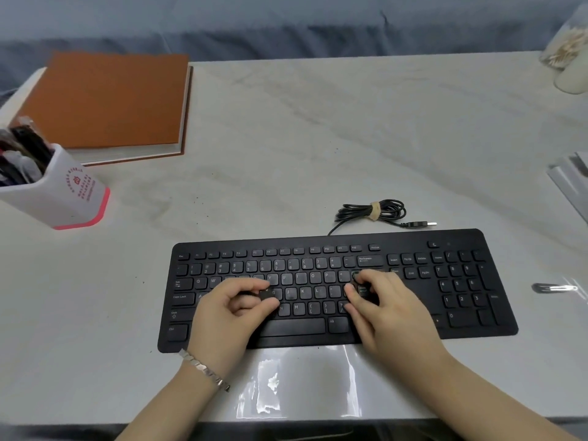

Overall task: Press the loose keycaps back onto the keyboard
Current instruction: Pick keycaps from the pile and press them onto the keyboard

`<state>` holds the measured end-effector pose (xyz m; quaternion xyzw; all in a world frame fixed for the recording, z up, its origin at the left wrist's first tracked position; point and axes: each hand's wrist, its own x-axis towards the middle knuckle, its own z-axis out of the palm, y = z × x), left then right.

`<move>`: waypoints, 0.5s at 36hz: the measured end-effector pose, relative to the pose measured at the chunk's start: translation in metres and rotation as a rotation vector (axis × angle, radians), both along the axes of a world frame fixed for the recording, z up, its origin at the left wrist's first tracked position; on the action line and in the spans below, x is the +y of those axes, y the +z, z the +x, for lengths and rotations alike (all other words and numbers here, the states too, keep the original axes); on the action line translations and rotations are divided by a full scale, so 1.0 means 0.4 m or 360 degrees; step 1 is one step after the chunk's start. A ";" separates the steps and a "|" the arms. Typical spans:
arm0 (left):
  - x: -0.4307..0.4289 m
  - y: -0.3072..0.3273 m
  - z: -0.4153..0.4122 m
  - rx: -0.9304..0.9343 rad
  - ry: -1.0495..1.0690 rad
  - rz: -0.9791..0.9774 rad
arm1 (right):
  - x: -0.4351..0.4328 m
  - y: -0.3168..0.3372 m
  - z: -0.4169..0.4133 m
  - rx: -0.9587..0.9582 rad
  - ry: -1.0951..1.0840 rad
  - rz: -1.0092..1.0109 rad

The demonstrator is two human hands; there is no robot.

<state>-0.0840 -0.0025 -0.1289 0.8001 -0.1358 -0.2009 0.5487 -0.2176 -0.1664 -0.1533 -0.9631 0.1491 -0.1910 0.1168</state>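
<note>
- our left hand (235, 307) pinched a black keycap (266, 294) between thumb and forefinger, just above the middle letter row of the keyboard (397, 241), near the g and h keys; the cap was not yet seated.
- our right hand (385, 303) curled over the right end of the letter block, by the enter key. a small dark piece lay under its fingertips, but we could not tell whether they held it or pressed it down.
- the keyboard lay near the near edge of the table (318, 138), right of the middle, with its coiled usb cable (372, 211) just behind it.
- most keys looked in place. the stretch between w and y in the top letter row looked flat and blank, so we judged some sockets there were still open.
- we judged the task partway through: at least the pinched cap was left to press home, and no other loose caps showed on the table.
</note>
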 end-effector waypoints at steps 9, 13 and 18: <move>-0.032 0.044 -0.020 -0.0073 -0.0251 -0.0239 | -0.020 0.050 0.018 0.0147 -0.0108 0.0547; -0.049 0.054 -0.029 -0.0067 -0.0297 -0.0299 | 0.001 0.095 0.043 -0.0059 -0.0208 0.1368; -0.078 0.055 -0.048 0.0010 -0.0320 -0.0284 | 0.040 0.124 0.063 -0.0145 -0.0237 0.2159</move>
